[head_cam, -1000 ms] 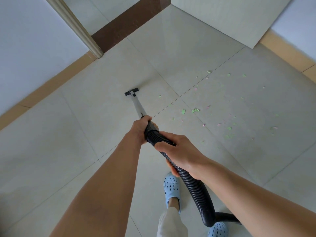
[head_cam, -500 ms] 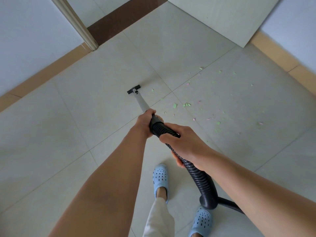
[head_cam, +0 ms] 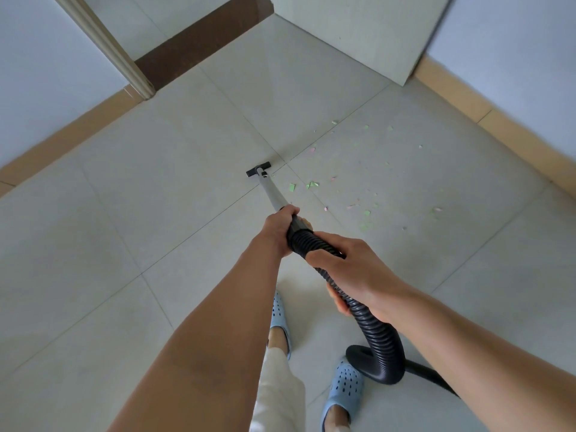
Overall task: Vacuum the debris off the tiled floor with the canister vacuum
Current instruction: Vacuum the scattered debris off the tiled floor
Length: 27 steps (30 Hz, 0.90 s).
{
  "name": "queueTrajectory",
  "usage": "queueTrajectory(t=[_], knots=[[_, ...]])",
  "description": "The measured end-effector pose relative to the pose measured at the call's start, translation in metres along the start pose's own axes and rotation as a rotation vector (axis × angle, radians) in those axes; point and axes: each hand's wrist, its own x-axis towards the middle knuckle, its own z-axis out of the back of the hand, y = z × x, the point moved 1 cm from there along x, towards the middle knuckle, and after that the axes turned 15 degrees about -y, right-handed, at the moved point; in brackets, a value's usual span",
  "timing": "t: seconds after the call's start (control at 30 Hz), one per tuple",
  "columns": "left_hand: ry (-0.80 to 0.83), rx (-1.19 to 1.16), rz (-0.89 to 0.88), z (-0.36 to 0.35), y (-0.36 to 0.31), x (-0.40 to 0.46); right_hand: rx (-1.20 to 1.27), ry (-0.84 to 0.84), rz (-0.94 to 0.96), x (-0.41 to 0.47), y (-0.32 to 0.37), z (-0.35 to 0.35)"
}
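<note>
A grey vacuum wand (head_cam: 271, 191) ends in a small black nozzle (head_cam: 258, 170) lying flat on the pale tiled floor (head_cam: 156, 188). My left hand (head_cam: 279, 227) grips the wand's upper end where the black ribbed hose (head_cam: 367, 316) joins it. My right hand (head_cam: 346, 269) grips the hose just behind. The hose loops down to the floor by my feet; the canister is out of view. Green and pink paper scraps (head_cam: 311, 184) lie scattered right of the nozzle, the nearest a short way from it.
A doorway with a brown threshold (head_cam: 199, 42) and a cream frame (head_cam: 124, 57) lies ahead on the left. A pale panel (head_cam: 358, 32) stands ahead on the right. Tan skirting (head_cam: 486, 116) lines the walls. My blue slippers (head_cam: 343, 388) stand below the hose.
The nozzle has travelled right across the tile, toward the scraps, and now sits close to the nearest green pieces. Both hands keep their grip on wand and hose.
</note>
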Motion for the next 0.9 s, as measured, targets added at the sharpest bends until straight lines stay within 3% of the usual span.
queueTrajectory(t=[0.57,0.9], knots=[[-0.048,0.234,-0.018,0.01,0.065,-0.041,0.178,-0.017,-0.104,-0.078,-0.049,0.021],[-0.009,0.183,-0.005,0.025,0.08,-0.045,0.139,-0.063,-0.035,-0.096,-0.061,0.008]])
